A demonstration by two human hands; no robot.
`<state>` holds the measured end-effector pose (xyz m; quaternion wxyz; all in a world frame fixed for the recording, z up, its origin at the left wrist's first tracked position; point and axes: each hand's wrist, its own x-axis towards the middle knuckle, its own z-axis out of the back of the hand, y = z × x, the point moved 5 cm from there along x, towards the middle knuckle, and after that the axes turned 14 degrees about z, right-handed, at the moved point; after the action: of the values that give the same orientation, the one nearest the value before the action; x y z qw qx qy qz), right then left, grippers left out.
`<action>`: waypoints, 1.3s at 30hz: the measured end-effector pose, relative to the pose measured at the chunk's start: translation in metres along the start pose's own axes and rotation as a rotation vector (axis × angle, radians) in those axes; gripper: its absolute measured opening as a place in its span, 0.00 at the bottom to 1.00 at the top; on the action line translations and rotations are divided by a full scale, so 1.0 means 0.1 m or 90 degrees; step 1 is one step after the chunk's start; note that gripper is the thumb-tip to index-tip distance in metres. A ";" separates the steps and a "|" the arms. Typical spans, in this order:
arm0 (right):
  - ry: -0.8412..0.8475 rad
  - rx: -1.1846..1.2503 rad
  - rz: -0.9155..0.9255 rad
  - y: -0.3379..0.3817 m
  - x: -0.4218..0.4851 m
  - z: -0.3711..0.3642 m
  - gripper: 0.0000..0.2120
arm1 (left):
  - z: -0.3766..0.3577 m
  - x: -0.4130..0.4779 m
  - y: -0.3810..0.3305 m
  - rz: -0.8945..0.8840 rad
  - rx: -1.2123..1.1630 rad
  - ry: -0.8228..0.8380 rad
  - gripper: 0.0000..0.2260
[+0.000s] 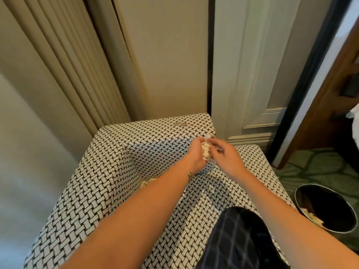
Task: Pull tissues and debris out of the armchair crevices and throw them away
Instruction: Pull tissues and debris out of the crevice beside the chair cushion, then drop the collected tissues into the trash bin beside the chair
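The armchair [108,171] is covered in a black-and-white woven pattern and fills the lower middle of the head view. Both my hands meet at the back right corner of the seat. My left hand [196,154] and my right hand [225,156] together clutch a crumpled wad of white tissue [206,152] between them. More tissue [144,183] pokes out of the crevice along the left arm, partly hidden by my left forearm. A black waste bin [328,208] stands on the floor at the right, with tissue scraps [310,215] inside.
Beige curtains [68,65] hang behind the chair at left, and a white panelled door [252,74] stands behind at right. Green patterned carpet [310,167] lies to the right. Two small round discs [179,124] rest on the chair's back top. My dark checked knee [239,239] presses on the seat.
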<state>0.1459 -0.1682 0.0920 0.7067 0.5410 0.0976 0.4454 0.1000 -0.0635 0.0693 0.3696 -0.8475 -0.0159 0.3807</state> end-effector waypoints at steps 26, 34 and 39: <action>-0.420 0.156 -0.440 -3.35 -1.96 3.10 0.11 | -2.94 2.47 3.18 0.207 0.431 0.073 0.20; -0.594 0.298 -0.540 -4.33 -2.31 2.97 0.12 | -3.02 3.14 3.65 0.293 0.416 -0.004 0.13; -0.615 0.332 -0.563 -4.52 -2.48 2.86 0.13 | -2.91 3.19 3.75 0.367 0.364 -0.014 0.10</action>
<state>0.4153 -0.5527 -0.2649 0.6327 0.7398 0.0870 -0.2115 0.4222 -0.4162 -0.2451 0.4682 -0.6761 0.3249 0.4671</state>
